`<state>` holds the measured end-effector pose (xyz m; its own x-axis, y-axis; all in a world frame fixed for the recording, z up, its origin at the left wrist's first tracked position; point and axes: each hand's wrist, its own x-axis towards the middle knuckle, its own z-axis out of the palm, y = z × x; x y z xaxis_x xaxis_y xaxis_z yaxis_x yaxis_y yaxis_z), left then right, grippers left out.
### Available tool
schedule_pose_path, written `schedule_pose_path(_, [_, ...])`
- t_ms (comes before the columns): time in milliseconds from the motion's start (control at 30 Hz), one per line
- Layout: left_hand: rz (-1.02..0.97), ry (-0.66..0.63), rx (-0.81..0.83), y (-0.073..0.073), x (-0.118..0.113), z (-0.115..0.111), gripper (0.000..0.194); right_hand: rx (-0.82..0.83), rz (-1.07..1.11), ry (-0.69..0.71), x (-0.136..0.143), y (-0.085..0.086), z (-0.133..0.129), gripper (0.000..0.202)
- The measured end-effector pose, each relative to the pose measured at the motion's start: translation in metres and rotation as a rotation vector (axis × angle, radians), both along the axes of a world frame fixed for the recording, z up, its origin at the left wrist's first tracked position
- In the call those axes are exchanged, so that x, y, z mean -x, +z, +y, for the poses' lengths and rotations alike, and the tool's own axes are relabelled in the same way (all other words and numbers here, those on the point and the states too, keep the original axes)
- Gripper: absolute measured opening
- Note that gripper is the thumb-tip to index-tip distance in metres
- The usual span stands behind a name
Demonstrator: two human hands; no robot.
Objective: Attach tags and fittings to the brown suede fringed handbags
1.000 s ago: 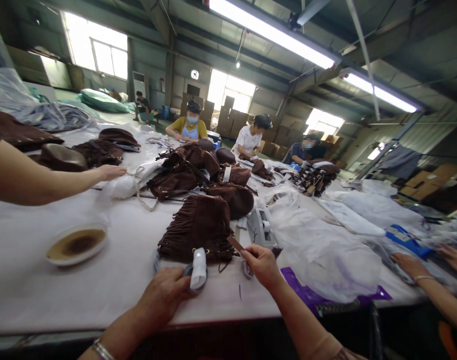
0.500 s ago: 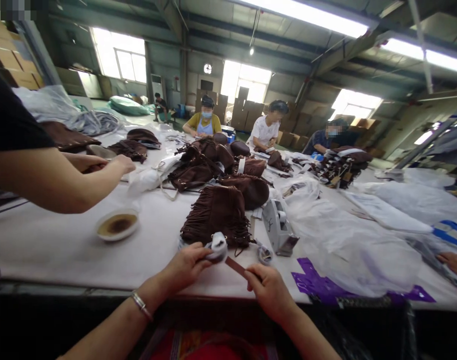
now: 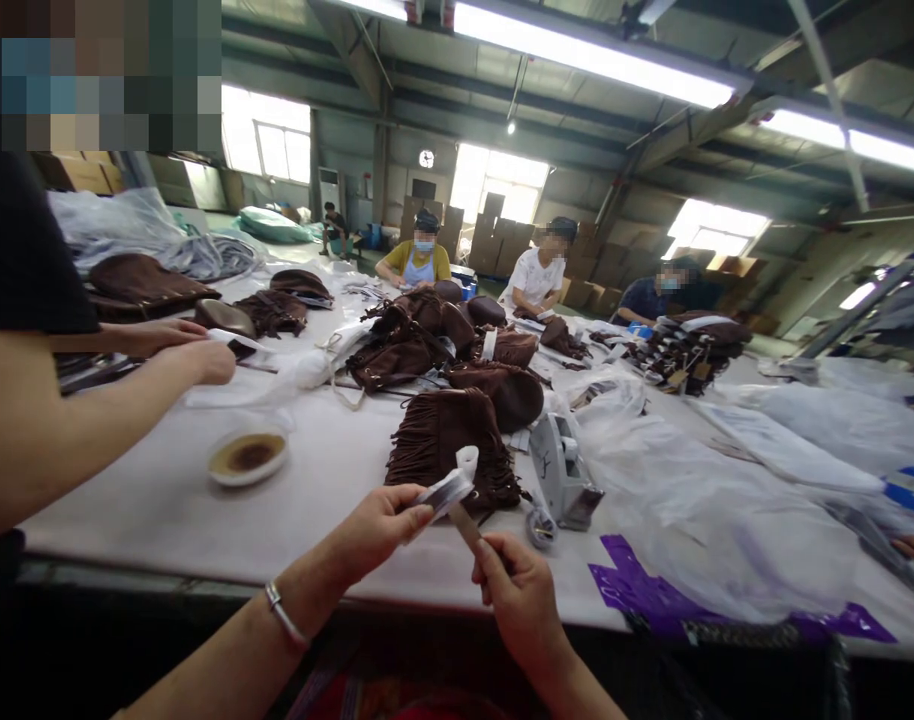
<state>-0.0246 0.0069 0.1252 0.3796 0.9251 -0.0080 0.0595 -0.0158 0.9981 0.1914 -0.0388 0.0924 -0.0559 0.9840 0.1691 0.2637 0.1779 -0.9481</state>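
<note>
My left hand (image 3: 376, 528) pinches a small bundle (image 3: 443, 490) in pale, clear-looking wrapping, with a white curl standing up from its far end. A flat brown strap (image 3: 466, 526) runs from beside this bundle into my right hand (image 3: 523, 592), whose thumb and fingers are closed on it. Just beyond both hands lies a dark brown fringed bag (image 3: 448, 435) on the white table (image 3: 329, 510). To its right stands a grey tape dispenser (image 3: 563, 472), and a small clear coil (image 3: 539, 527) sits by its base.
A dish with a dark centre (image 3: 247, 456) stands at left, near a co-worker's arms (image 3: 149, 370). More brown bags (image 3: 419, 340) are heaped farther back. Sheer plastic (image 3: 697, 500) and purple plastic (image 3: 652, 590) cover the right. Other people work across the table.
The wrapped bundle now points up and to the right, and the brown strap is steeper. My right hand is slightly lower and closer to the bundle. The co-worker's hands at left have shifted left.
</note>
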Motion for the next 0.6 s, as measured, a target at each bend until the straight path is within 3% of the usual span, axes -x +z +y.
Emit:
schedule_pose_path(133, [-0.238, 0.018, 0.147, -0.007, 0.007, 0.007, 0.043, 0.039, 0.061, 0.016, 0.005, 0.008, -0.002, 0.042])
schedule_pose_path(267, [-0.33, 0.012, 0.231, -0.012, 0.009, 0.009, 0.045, 0.12, 0.121, 0.007, 0.013, 0.014, 0.002, 0.045])
schedule_pose_path(433, [-0.31, -0.01, 0.216, -0.011, 0.007, 0.006, 0.047, 0.16, 0.126, -0.03, 0.021, 0.022, 0.01, 0.043])
schedule_pose_path(600, [-0.17, -0.03, 0.143, -0.007, 0.005, 0.001, 0.047, 0.157, 0.149, -0.002, 0.03, 0.025, 0.02, 0.041])
